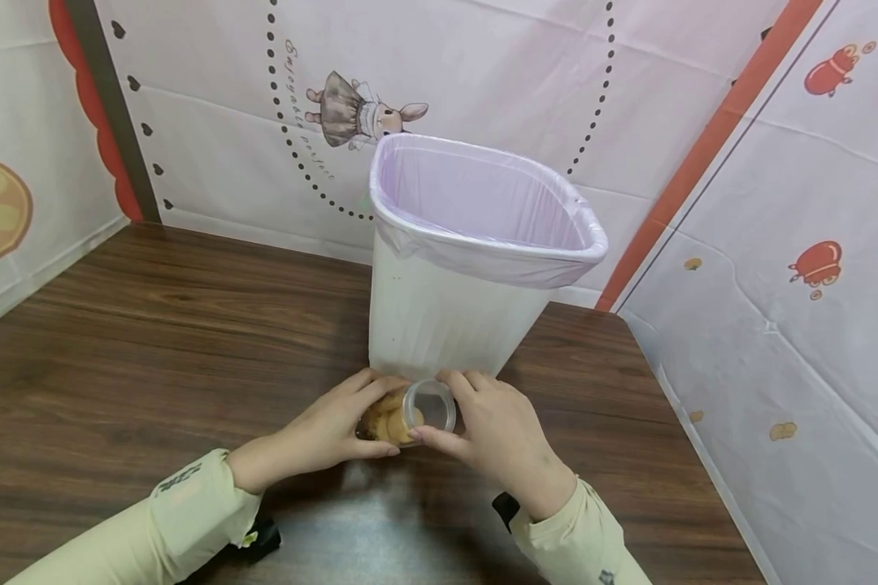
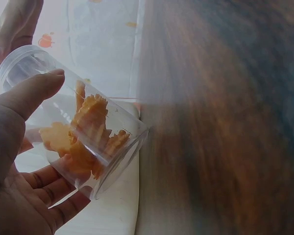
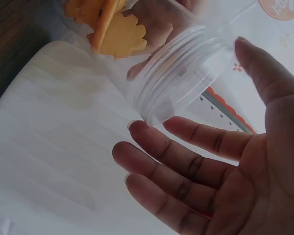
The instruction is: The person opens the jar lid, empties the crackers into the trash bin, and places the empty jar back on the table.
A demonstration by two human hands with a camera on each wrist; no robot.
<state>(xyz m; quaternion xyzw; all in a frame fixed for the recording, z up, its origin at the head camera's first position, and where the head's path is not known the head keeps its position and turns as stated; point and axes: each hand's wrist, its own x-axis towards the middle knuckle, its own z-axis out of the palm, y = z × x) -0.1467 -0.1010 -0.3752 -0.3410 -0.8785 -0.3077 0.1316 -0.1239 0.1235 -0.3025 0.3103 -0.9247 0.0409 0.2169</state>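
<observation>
A clear cylindrical plastic jar [image 1: 391,421] holds several golden biscuits [image 2: 90,122] with scalloped edges. My left hand [image 1: 322,426] grips its body, the thumb on one side and the fingers on the other. In the left wrist view the jar tilts, its base pointing down to the right. At the opposite end is a transparent ringed lid [image 3: 179,71]. My right hand [image 1: 493,426] holds the lid's rim between thumb and fingertips, its palm apart from the lid's face. Both hands are close in front of the bin, low over the table.
A tall white bin [image 1: 446,317] with a pale purple liner bag [image 1: 483,264] folded over its rim stands just beyond the hands. The dark wooden table [image 1: 190,325] extends to both sides. Printed cloth walls [image 1: 212,146] enclose the back and sides.
</observation>
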